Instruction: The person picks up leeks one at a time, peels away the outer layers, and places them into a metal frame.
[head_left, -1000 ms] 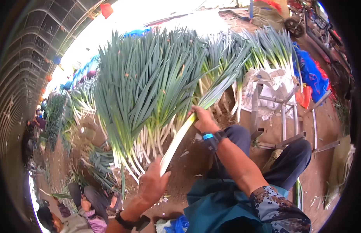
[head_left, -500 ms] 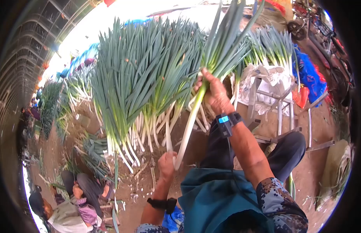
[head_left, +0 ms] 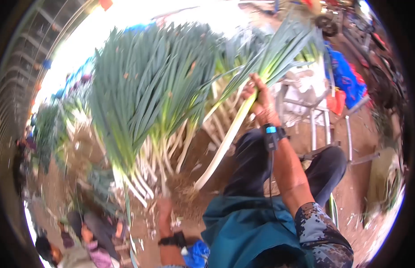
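Observation:
My right hand point(head_left: 261, 100) is wrapped round a green onion point(head_left: 227, 140) where its leaves meet the white stalk. The stalk slants down and left, its rooty end over the brown ground. My left hand point(head_left: 164, 206) is below the big pile of green onions point(head_left: 149, 89), near the lower ends of the white stalks. Motion smears its fingers, and whether they hold anything cannot be made out.
Metal frame stools point(head_left: 313, 129) stand at the right, beside white sacking point(head_left: 301, 96) and blue plastic point(head_left: 343, 78). Another person point(head_left: 82, 241) sits at the lower left. Blue plastic point(head_left: 197, 253) lies near my left wrist.
My left hand has moved left, away from the held onion's lower end. My right hand has shifted slightly right, still holding the onion, whose leaves now lean to the right.

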